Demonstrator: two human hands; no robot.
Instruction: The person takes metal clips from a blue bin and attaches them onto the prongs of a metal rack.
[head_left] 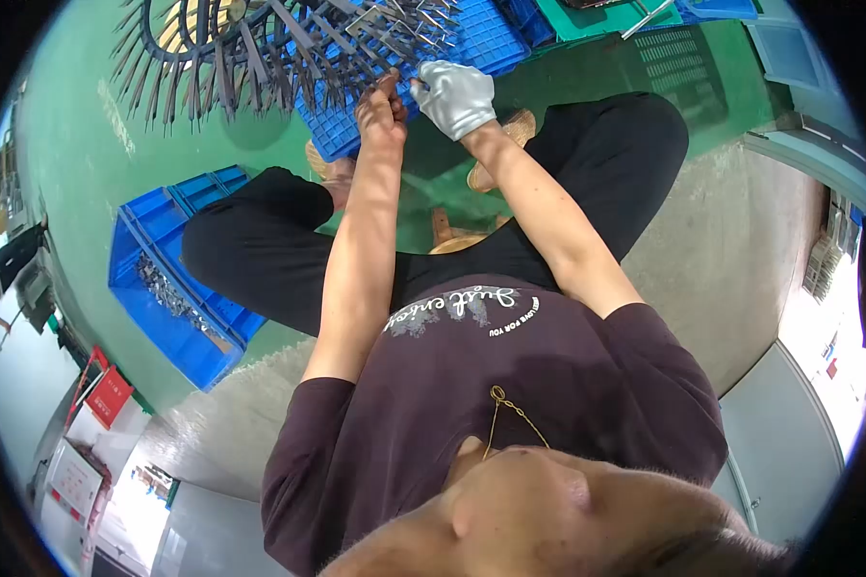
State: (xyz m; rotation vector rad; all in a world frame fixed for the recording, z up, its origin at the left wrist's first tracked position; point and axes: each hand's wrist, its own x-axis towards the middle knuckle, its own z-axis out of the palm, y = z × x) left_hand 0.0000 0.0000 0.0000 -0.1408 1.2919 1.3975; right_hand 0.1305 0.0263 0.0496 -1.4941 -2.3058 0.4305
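Observation:
A dark rack with many thin, flat metal pieces sticking out fills the top of the head view. My left hand, bare, is closed at the rack's lower right edge, its fingers pinched on something too small to make out. Right beside it, my right hand wears a white glove. Its fingers are curled together near the ends of the metal pieces, and what they hold is hidden. Under both hands and the rack lies a blue plastic crate.
A blue bin with small metal pieces stands on the green floor by my left knee. More blue crates and a green tray are at the top right. A wooden stool shows between my legs.

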